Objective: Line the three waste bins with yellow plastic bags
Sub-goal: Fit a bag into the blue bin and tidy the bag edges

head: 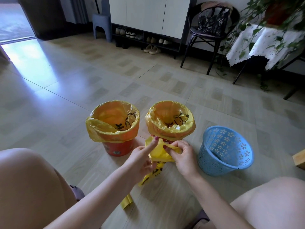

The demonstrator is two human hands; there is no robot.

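Note:
Two orange-red bins stand on the floor, the left bin (118, 148) and the middle bin (166, 139), each with a yellow bag over its rim. A blue lattice bin (226, 151) stands at the right, tilted toward me, with no bag in it. Just in front of the middle bin, both hands work a crumpled yellow bag (159, 154) with black print. My left hand (142, 156) holds its left side with the forefinger stretched out. My right hand (181, 154) pinches its upper edge. The bag's tail hangs down between my wrists.
More yellow bag material (126, 201) lies on the floor under my left forearm. My bare knees frame the bottom corners. A wooden block (299, 160) sits at the right edge. Farther back stand a shoe cabinet (148, 22), a black chair (209, 33) and a plant table (264, 43).

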